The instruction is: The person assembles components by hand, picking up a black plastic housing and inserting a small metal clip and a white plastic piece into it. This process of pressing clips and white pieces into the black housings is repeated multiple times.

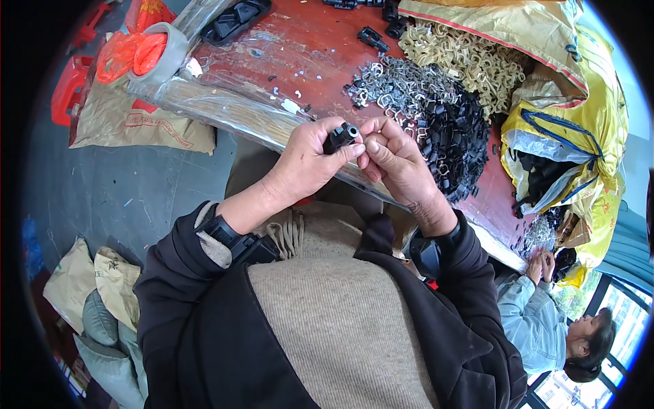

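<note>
My left hand (pixel 303 163) is closed around a black plastic part (pixel 340 138) with a round, tube-like end facing up. Close beside it, my right hand (pixel 403 160) has its thumb and fingers pinched together. Whatever lies between those fingertips is too small or too hidden to make out. Both hands are held just over the near edge of the red table (pixel 293 58). Past my right hand lie heaps of small black pieces (pixel 458 146), silver metal clips (pixel 402 85) and beige hook-shaped pieces (pixel 463 58).
A yellow woven bag (pixel 603 129) with black parts inside stands at the right. Larger black parts (pixel 235 20) lie on the far side. A grey tub (pixel 170 51) with an orange bag is at the table's left end. Another person (pixel 535 320) works at lower right.
</note>
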Demonstrator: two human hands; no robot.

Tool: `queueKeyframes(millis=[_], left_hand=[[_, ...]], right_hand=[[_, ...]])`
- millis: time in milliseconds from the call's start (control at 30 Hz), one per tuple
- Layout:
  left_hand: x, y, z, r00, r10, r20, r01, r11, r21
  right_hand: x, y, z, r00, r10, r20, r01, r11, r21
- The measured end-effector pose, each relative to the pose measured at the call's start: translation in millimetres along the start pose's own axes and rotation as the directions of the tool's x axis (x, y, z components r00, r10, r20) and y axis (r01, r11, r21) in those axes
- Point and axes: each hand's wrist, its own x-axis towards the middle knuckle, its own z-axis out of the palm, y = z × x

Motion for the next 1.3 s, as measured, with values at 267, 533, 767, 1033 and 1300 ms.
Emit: queueKeyframes(millis=[267, 533, 767, 1033, 1300], left_hand=[[2.2, -0.3, 3.9, 0.995, -0.095, -0.020, 0.081, 0.927, -0.365], [2.1, 1.7, 3.7, 0.986, -0.152, 0.061, 0.163, 0.886, -0.435], [2.3, 1.0, 9.2, 0.973, -0.218, 0.075, 0.226, 0.844, -0.487], [5.4, 1.8, 10.9, 0.984, -0.177, 0.035, 0.173, 0.874, -0.455], [10.0, 2.0, 12.7, 0.989, -0.145, -0.022, 0.120, 0.884, -0.451]], right_hand=[[-4.9, 1.7, 1.5, 0.996, -0.087, -0.016, 0.083, 0.982, -0.167], [-13.2, -3.2, 5.3, 0.981, -0.193, -0.030, 0.128, 0.751, -0.648], [-13.5, 0.5, -0.1, 0.964, -0.267, -0.012, 0.155, 0.597, -0.787], [-10.7, 4.8, -3.2, 0.961, -0.263, -0.089, 0.167, 0.802, -0.573], [-7.0, 6.9, -1.7, 0.990, -0.066, -0.121, 0.074, 0.995, 0.061]])
